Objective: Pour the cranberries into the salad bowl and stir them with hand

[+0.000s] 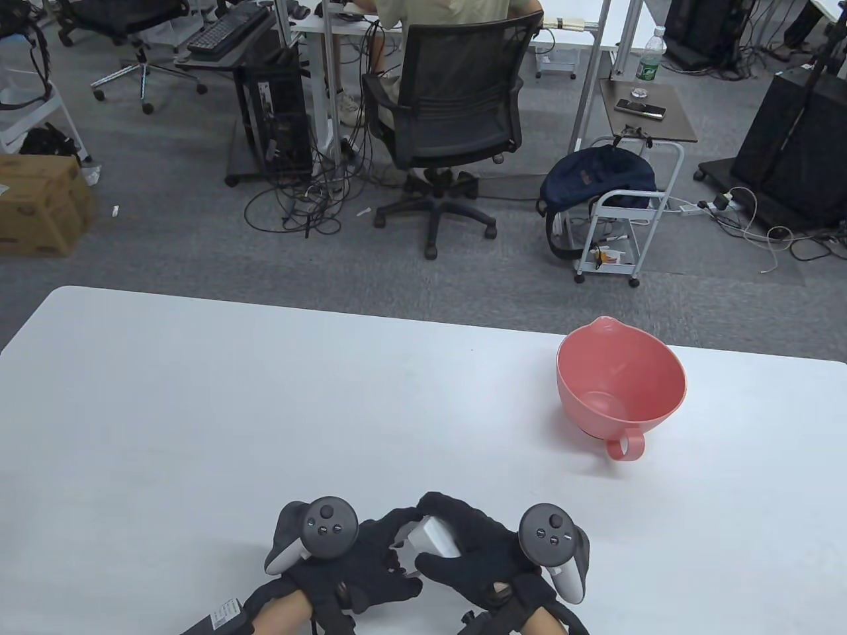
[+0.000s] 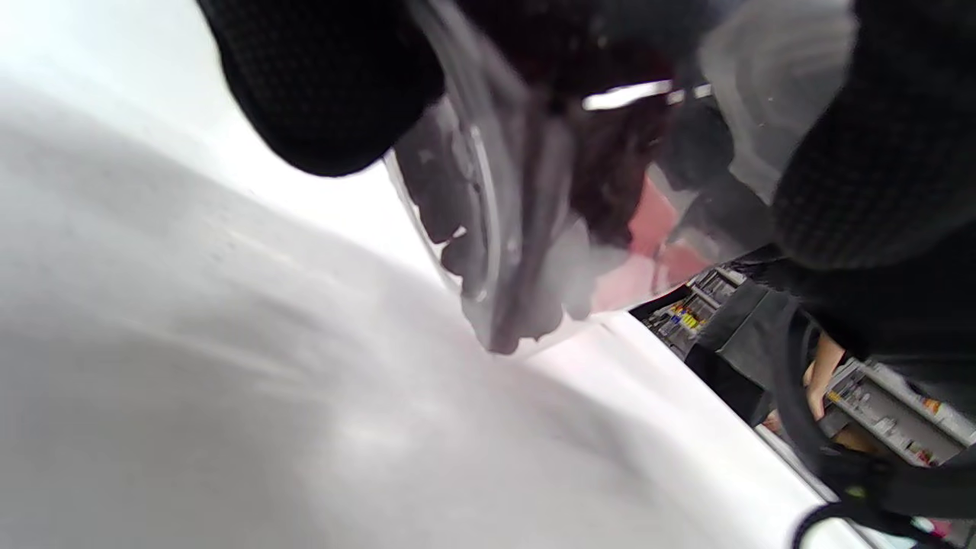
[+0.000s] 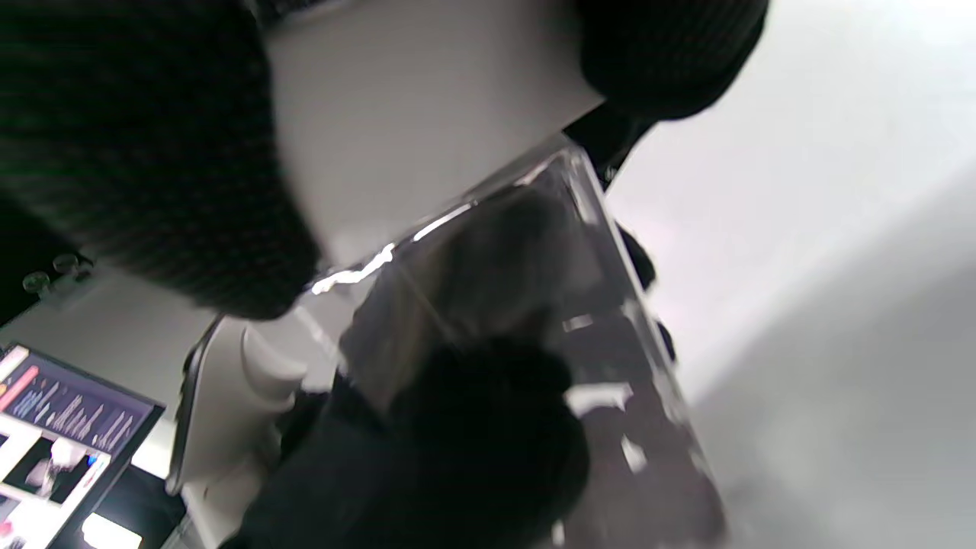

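A small clear container (image 2: 488,229) of dark red cranberries (image 2: 610,175) sits near the table's front edge between both hands. It has a white lid (image 1: 433,536). My left hand (image 1: 390,546) curls round the container's side. My right hand (image 1: 453,536) grips the white lid (image 3: 427,114) from above, fingers over its far edge and thumb on the near side. In the right wrist view the clear container (image 3: 534,290) hangs below the lid. The pink salad bowl (image 1: 622,390), with a spout and a loop handle, stands upright and empty at the right rear of the table.
The white table (image 1: 231,410) stretches wide to the left and ahead of my hands. Beyond its far edge lie grey carpet, a black office chair (image 1: 450,112) with a seated person, and a white cart (image 1: 622,218).
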